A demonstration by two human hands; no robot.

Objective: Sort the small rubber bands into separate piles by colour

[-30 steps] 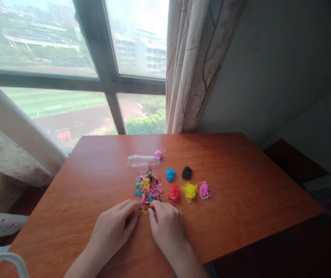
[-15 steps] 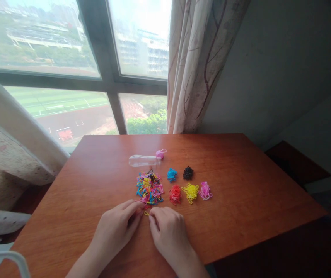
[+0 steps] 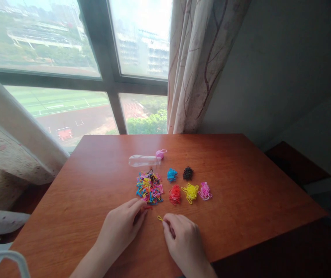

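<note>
My right hand pinches a yellow rubber band between thumb and forefinger, its loop sticking out to the left. At the near edge of a mixed-colour pile of rubber bands, my left hand is closed, with a red rubber band at its fingertips. Sorted heaps lie to the right of the pile: blue bands, black bands, red bands, yellow bands and pink bands.
Behind the pile a clear bottle lies on its side, a pink cap with a loop by its mouth. Everything rests on a brown wooden table. A white curved rail stands at the lower left, and a window is beyond.
My right hand has moved right and slightly nearer with the yellow band, away from my left hand. The left hand has shifted a little to the right, and more of the red band shows.
</note>
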